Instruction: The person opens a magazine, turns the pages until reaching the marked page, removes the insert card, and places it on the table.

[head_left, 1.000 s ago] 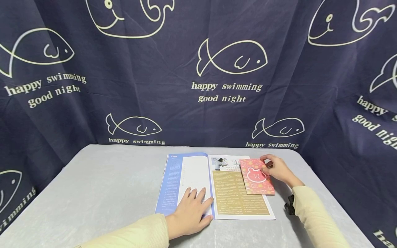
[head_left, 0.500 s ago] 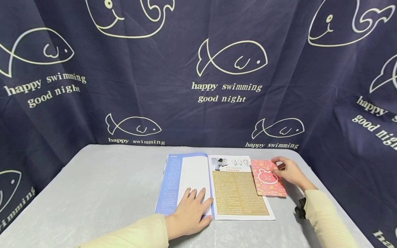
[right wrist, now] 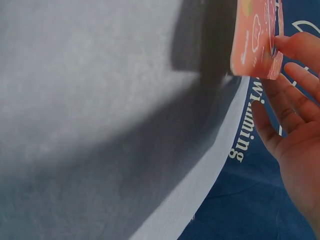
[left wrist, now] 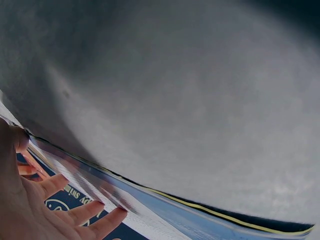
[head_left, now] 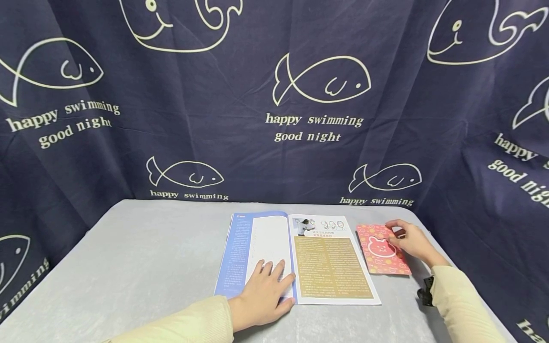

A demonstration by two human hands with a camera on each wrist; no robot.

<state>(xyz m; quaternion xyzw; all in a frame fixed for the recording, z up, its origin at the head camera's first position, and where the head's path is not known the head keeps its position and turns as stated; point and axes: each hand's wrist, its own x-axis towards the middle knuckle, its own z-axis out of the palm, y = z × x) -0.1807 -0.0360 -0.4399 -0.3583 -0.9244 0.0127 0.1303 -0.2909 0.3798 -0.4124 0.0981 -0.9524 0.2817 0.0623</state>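
Note:
An open magazine (head_left: 334,267) lies on the table, its left page blue and white, its right page brown with a picture strip on top. My left hand (head_left: 263,295) rests on the lower part of the left page near the fold, fingers spread and straight. To the right of the magazine, my right hand (head_left: 411,243) pinches the right edge of a red notebook (head_left: 381,250) with a bear face on its cover. In the right wrist view the thumb lies on the notebook's (right wrist: 255,40) cover and fingers are behind it.
The grey cloth-covered table (head_left: 150,267) stretches to the left of the magazine. A dark blue curtain (head_left: 240,119) with fish drawings hangs behind and at both sides. A black strap piece (head_left: 426,291) sits at the right wrist.
My right hand has carried the red notebook rightward, from over the magazine's right page to beside it. The picture strip is uncovered. My left hand has stayed in place.

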